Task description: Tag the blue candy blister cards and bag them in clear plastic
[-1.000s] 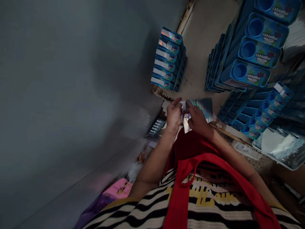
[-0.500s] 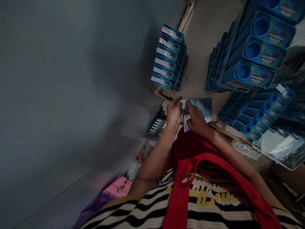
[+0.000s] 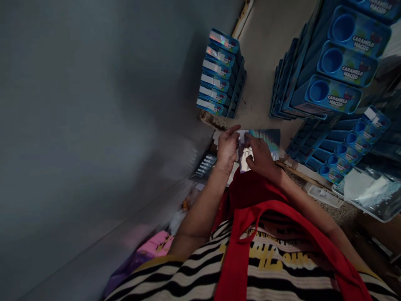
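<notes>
A shiny holographic sheet (image 3: pixel 272 140) with a pale strip at its left side is held over the red apron, near the table edge. My left hand (image 3: pixel 227 148) grips the sheet's left edge between thumb and fingers, its index finger pointing up and to the right. Lying over the sheet's middle, my right hand (image 3: pixel 262 155) has its fingers bent against the surface near the pale strip. A bright reflective patch shows between its thumb and index finger. Whether a piece is pinched in the right fingertips is too small to tell.
Blue boxes (image 3: pixel 214 91) with silver labels over their ends stand at the table's left, by a grey wall (image 3: pixel 94 104). More blue boxes (image 3: pixel 335 98) with round openings are stacked at the right. A clear plastic tray (image 3: pixel 385 200) lies at the lower right.
My right thumb and index finger are slightly farther apart, and a brighter reflection shows between them on the sheet. The left hand keeps its hold. The view has shifted slightly.
</notes>
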The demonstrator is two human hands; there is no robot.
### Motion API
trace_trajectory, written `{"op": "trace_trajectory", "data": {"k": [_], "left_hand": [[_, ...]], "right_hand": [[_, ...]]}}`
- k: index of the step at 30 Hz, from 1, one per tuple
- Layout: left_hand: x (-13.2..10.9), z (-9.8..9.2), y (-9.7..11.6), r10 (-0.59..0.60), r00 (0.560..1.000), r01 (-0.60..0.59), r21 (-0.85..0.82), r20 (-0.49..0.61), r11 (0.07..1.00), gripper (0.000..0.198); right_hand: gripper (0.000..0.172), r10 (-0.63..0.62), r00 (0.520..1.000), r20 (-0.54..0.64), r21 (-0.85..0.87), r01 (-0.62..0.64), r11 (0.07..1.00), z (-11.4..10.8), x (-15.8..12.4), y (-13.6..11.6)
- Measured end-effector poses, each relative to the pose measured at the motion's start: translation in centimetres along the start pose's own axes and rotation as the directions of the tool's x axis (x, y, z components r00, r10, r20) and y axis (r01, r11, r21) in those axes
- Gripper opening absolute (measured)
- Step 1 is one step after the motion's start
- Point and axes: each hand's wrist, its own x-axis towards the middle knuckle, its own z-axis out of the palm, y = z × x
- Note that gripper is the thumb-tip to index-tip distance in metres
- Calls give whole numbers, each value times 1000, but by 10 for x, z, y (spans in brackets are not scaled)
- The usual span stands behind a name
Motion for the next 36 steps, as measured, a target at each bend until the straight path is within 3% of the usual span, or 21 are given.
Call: {"op": "trace_trajectory", "data": {"k": [4,8,13,22,26,28,32,36], "left_hand": [[-1,1,2,2,1000,-3,10,13,1000,37],[-1,2,2,10,999,-10,11,45,1000,37],[-1,4,-2,38,999,-38,-39,3,999,37],[-1,2,0,13,1000,-14,28,11,1000,34],[-7,5,2,45,999,-46,47,14,998,40],[-10,7,2,75,997,-76,60,6,995,41],[-10,5,2,70,998,-69,58,-1,996,39],[-7,2,3,51,999,-51,79,6,996,40]], "right_hand": [[37,16,1000,-25,-1,-16,1000,-3,-2,-3],[39,28,999,-46,22,-27,999,-6,-3,-2],[46,20,999,-40,2,-20,1000,-4,-2,1],[34,-6,1000,-10,-42,5,999,0,5,10],[38,42,997,-67,-69,-47,997,-4,19,16],[40,9,995,-98,-7,-10,1000,-7,24,20],[30,-74,988,-137,79,85,993,-14,19,25],[23,-40,977,-209,72,56,996,-16,9,21]]}}
